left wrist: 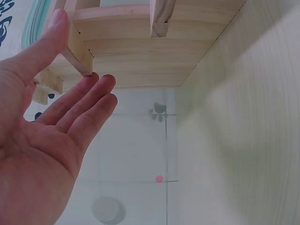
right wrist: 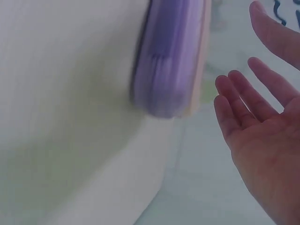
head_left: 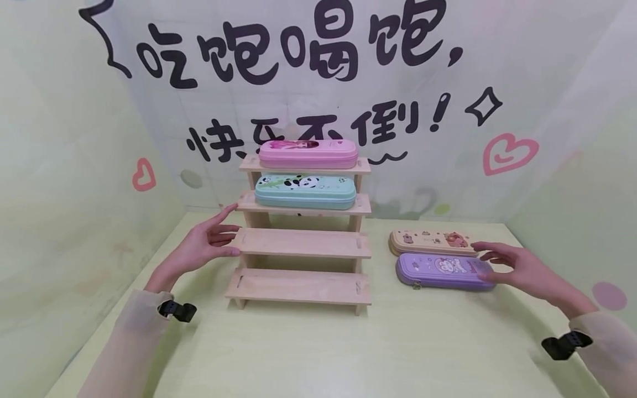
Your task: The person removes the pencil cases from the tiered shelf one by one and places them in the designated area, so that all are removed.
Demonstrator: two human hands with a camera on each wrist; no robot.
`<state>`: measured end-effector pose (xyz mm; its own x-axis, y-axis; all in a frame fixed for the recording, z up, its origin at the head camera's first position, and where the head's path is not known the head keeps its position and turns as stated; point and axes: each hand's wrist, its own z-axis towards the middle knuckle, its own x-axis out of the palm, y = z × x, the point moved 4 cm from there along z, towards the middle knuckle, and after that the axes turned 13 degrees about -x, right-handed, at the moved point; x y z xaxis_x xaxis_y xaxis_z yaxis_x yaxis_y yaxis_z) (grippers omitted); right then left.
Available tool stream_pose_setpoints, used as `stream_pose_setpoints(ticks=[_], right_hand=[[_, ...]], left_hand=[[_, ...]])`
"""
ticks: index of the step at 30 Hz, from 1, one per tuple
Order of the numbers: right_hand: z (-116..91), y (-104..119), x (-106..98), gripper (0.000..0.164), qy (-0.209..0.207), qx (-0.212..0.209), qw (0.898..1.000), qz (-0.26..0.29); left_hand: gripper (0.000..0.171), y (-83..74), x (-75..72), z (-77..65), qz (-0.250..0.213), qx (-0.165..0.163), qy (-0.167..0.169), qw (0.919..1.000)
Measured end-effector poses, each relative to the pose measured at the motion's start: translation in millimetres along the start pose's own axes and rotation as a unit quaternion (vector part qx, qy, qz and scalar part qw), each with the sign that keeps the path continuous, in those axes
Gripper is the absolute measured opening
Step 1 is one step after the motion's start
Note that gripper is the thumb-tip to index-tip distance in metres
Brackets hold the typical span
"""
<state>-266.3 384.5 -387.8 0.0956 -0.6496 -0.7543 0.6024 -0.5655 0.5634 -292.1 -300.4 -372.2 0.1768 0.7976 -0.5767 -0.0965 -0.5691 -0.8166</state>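
Note:
A stepped wooden rack [head_left: 298, 286] carries a pink pencil case [head_left: 308, 155] on its top tier. On the tier below lies a mint-green pencil case [head_left: 306, 192] with a panda print. My left hand [head_left: 206, 243] is at the rack's left side, fingertips and thumb at the tier ends; the left wrist view shows its fingers [left wrist: 89, 105] extended beside the wood. To the right, a purple pencil case [head_left: 443, 271] lies in front of a beige pencil case [head_left: 428, 241]. Over their right ends hovers my right hand [head_left: 517, 271], fingers spread, apart from the purple case in the right wrist view.
All of this stands on a pale wooden tabletop [head_left: 308, 354]. Behind it rises a back wall [head_left: 423, 171] printed with large black characters, and side walls flank the table at left and right. The rack's two lower tiers show bare boards.

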Motion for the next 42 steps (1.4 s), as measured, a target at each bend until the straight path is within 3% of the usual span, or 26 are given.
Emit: stream_pose_setpoints(ticks=[10, 19, 29, 42], right_hand=[[46.9, 53.1, 17.3, 0.061, -0.001, -0.059, 0.998, -0.004], [80.9, 76.1, 33.8, 0.057, -0.010, -0.078, 0.997, 0.008], [115.5, 97.1, 51.3, 0.060, -0.003, -0.049, 0.998, 0.028], [163.5, 122.9, 69.2, 0.067, -0.023, -0.066, 0.997, 0.023]], left_hand=[[0.109, -1.9, -0.7, 0.6, -0.004, 0.005, 0.001, 1.0000], [0.109, -2.8, -1.2, 2.6, -0.004, 0.007, 0.000, 1.0000], [0.109, -0.9, -0.2, 2.6, -0.007, 0.007, 0.001, 1.0000], [0.109, -0.3, -0.6, 2.1, -0.012, 0.006, 0.000, 0.9999]])
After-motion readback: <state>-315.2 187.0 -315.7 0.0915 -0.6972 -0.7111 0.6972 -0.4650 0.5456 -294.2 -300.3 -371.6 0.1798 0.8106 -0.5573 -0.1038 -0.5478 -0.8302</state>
